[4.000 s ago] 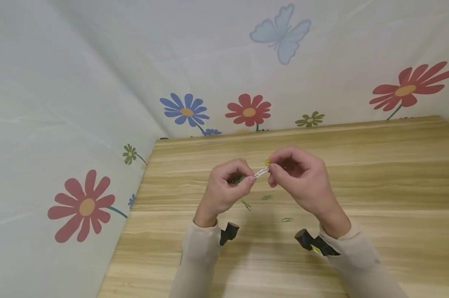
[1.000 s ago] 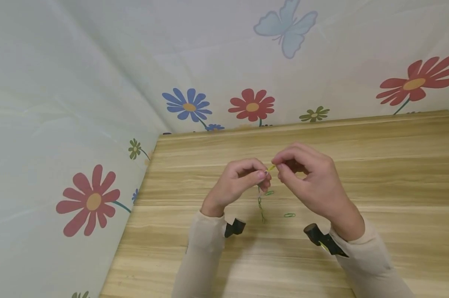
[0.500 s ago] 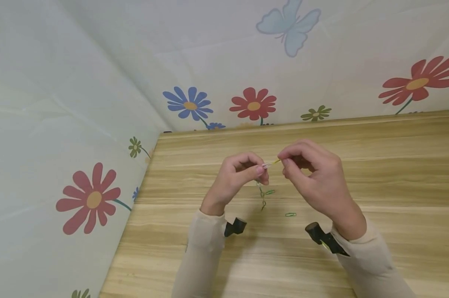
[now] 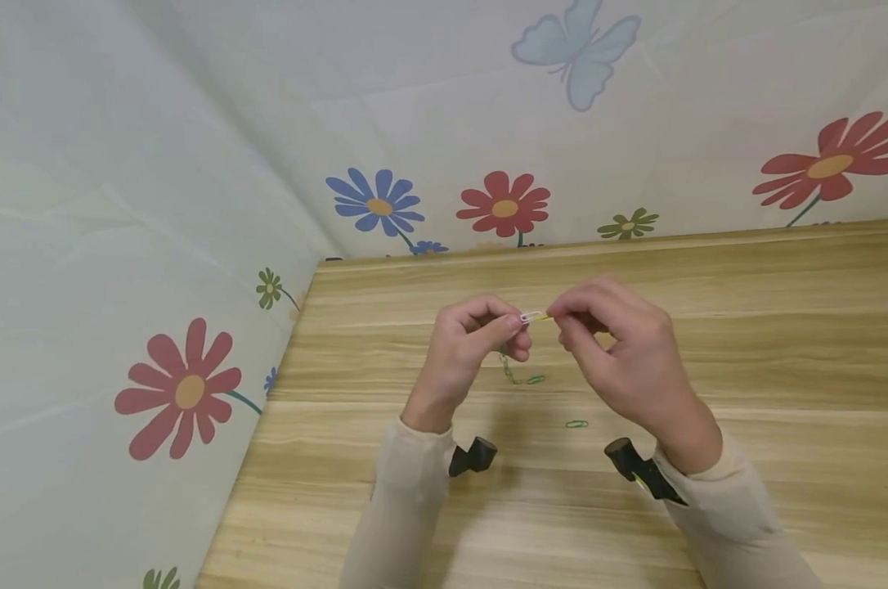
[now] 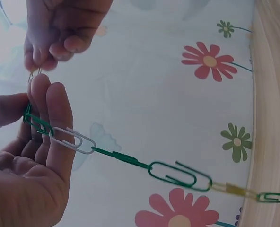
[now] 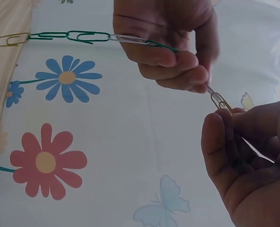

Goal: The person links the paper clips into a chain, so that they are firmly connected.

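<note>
My left hand (image 4: 462,352) pinches a white paper clip (image 4: 530,317) between thumb and forefinger. A chain of linked green, white and yellow paper clips (image 4: 507,368) hangs from that hand; the left wrist view shows its green clip (image 5: 180,175) and white clip (image 5: 74,139) stretching away past the fingers. My right hand (image 4: 621,352) pinches a yellow paper clip (image 6: 221,101), mostly covered by its fingertips in the head view. The yellow and white clips meet in the gap between the hands; whether they are fully linked I cannot tell.
On the wooden table (image 4: 709,327) below the hands lie two loose green paper clips, one (image 4: 535,379) near the chain's lower end and another (image 4: 576,424) closer to me. A white flower-printed sheet (image 4: 429,106) stands behind the table and at its left.
Four seconds ago the chain was mostly hidden in my left hand; now it hangs below. Over the last second the right hand drew slightly away, exposing more white clip, and the left hand rose.
</note>
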`<state>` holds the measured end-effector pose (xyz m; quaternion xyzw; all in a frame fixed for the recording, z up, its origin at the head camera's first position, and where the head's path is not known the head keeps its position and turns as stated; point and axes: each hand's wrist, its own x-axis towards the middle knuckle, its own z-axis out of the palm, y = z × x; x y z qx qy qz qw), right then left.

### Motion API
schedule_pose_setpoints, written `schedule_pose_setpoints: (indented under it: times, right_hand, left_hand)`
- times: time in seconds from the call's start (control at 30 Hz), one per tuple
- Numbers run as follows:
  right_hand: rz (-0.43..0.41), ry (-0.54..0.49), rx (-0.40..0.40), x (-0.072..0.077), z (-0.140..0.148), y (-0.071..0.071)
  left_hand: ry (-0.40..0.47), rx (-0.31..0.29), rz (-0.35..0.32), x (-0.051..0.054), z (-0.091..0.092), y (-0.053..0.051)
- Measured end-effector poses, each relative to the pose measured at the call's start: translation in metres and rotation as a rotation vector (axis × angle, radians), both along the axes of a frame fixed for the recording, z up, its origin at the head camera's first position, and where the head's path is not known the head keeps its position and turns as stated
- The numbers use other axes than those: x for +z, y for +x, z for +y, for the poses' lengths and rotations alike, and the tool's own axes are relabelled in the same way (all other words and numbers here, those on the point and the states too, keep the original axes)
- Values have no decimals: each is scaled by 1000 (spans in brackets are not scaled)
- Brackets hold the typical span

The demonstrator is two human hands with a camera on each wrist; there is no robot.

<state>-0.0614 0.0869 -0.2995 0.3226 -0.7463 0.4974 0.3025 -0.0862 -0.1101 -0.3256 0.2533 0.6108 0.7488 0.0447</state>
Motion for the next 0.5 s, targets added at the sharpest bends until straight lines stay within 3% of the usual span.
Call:
schedule_pose_setpoints:
  times: [0.23,0.5]
  right_hand:
    - [63,-17,-66,-4,-8,-1]
    - [199,-156,-142,-12,-24,-5]
  left_hand:
    - [-2,3,-9,5,4,6]
    - [60,109,-99,9,14,15]
